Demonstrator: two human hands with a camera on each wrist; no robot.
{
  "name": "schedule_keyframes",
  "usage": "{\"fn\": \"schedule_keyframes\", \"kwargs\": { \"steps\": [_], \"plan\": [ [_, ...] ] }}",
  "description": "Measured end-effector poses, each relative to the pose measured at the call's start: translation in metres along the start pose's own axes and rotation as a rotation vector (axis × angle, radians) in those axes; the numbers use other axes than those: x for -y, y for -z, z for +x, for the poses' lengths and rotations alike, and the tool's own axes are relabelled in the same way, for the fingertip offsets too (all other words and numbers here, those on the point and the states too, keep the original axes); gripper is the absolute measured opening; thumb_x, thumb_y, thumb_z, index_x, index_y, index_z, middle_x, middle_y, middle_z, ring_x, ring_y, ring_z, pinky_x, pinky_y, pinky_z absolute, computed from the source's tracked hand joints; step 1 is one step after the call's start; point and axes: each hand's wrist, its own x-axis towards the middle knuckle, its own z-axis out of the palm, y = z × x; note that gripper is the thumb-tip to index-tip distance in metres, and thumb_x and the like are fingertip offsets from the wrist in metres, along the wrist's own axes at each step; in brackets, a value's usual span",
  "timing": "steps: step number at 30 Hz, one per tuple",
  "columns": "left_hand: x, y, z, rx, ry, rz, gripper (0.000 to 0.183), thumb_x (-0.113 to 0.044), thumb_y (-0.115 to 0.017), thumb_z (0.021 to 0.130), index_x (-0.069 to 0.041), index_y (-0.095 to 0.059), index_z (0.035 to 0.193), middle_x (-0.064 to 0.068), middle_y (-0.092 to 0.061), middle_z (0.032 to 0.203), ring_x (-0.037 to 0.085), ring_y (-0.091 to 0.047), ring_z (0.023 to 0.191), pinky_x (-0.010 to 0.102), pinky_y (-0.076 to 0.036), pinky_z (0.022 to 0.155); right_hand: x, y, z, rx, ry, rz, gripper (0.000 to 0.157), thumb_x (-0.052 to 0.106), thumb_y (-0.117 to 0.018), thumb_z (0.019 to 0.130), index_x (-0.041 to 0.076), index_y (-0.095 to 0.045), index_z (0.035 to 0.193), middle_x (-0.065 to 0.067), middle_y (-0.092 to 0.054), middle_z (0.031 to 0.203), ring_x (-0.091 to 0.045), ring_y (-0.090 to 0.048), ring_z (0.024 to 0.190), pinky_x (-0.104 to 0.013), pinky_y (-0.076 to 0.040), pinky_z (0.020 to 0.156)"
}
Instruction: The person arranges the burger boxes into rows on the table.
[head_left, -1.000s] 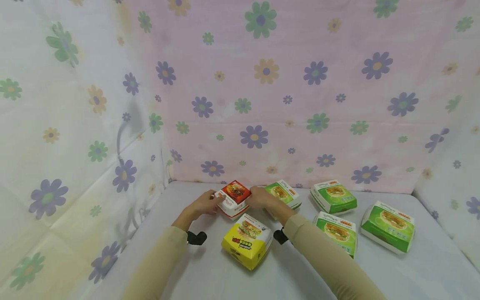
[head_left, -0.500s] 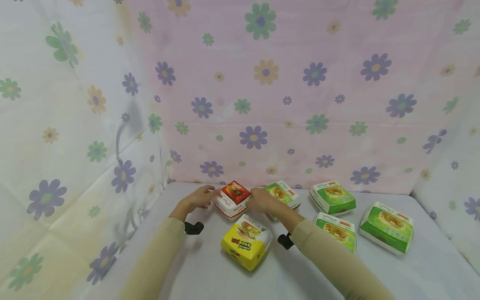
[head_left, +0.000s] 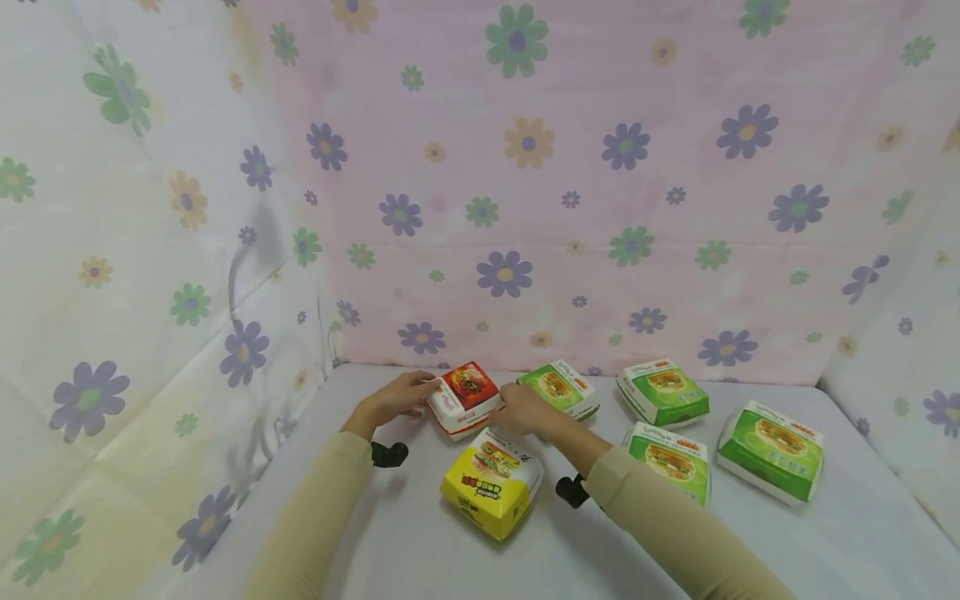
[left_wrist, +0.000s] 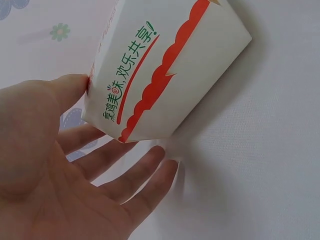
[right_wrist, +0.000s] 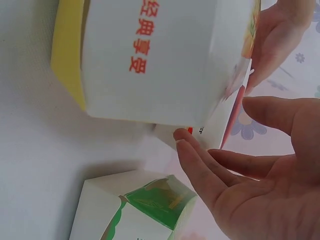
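Observation:
A red-and-white burger box (head_left: 467, 400) sits between the two hands at the back of the table. At its left side is my left hand (head_left: 390, 398); in the left wrist view the thumb (left_wrist: 75, 90) touches the box's upper edge while the other fingers spread loosely by its corner. My right hand (head_left: 525, 410) is at the box's right side, its fingers extended and the thumb apart in the right wrist view. Just in front stands a yellow-and-white burger box (head_left: 491, 487), close below the right fingertips. A green burger box (head_left: 558, 387) lies behind the right hand.
More green burger boxes stand to the right: one at the back (head_left: 663, 392), a front one (head_left: 671, 462) partly hidden by the right sleeve (head_left: 675, 525), and one farthest right (head_left: 772, 450). Flowered cloth (head_left: 442, 283) closes off the back and sides of the white table (head_left: 405, 533).
My left hand has loosened and drawn slightly back from the red-and-white box. The right hand has shifted a little nearer, toward the yellow box. The boxes stay about where they were.

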Motion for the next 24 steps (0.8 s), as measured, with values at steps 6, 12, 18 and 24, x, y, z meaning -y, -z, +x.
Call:
{"fn": "schedule_keyframes", "kwargs": {
  "steps": [6,12,18,24],
  "plan": [
    [0.004,-0.002,-0.003,0.031,-0.013,-0.015,0.059,-0.036,-0.049,0.098,0.0,-0.034,0.141,0.02,-0.044,0.136,0.028,-0.052,0.113,0.046,-0.044,0.095,0.0,-0.002,0.01,0.033,0.009,0.037,0.029,0.025,-0.063,0.087,0.001,-0.058,0.104,-0.009,-0.059,0.097,-0.022,-0.055,0.087,-0.037,-0.047,0.074],
    [0.011,-0.009,-0.006,0.019,0.019,-0.019,0.066,-0.042,-0.053,0.094,-0.001,-0.034,0.141,0.018,-0.046,0.134,0.023,-0.055,0.106,0.042,-0.046,0.093,0.0,-0.003,0.02,0.058,-0.032,0.048,0.031,0.028,-0.062,0.089,0.002,-0.054,0.102,-0.009,-0.057,0.094,-0.023,-0.055,0.086,-0.037,-0.047,0.073],
    [0.011,-0.015,-0.011,-0.049,0.044,-0.061,0.065,-0.043,-0.057,0.092,0.0,-0.04,0.137,0.019,-0.047,0.13,0.023,-0.055,0.105,0.04,-0.049,0.09,0.002,-0.003,0.027,0.045,-0.024,0.039,0.027,0.026,-0.065,0.086,0.002,-0.054,0.093,-0.008,-0.055,0.087,-0.021,-0.051,0.079,-0.034,-0.043,0.066],
    [0.008,-0.021,-0.016,-0.084,0.07,-0.135,0.062,-0.039,-0.057,0.093,0.003,-0.038,0.135,0.022,-0.046,0.127,0.024,-0.056,0.098,0.04,-0.051,0.086,0.005,-0.002,0.028,0.055,-0.053,0.054,0.025,0.027,-0.066,0.086,0.004,-0.055,0.087,-0.007,-0.056,0.084,-0.021,-0.051,0.077,-0.032,-0.043,0.066]
  ]
}}
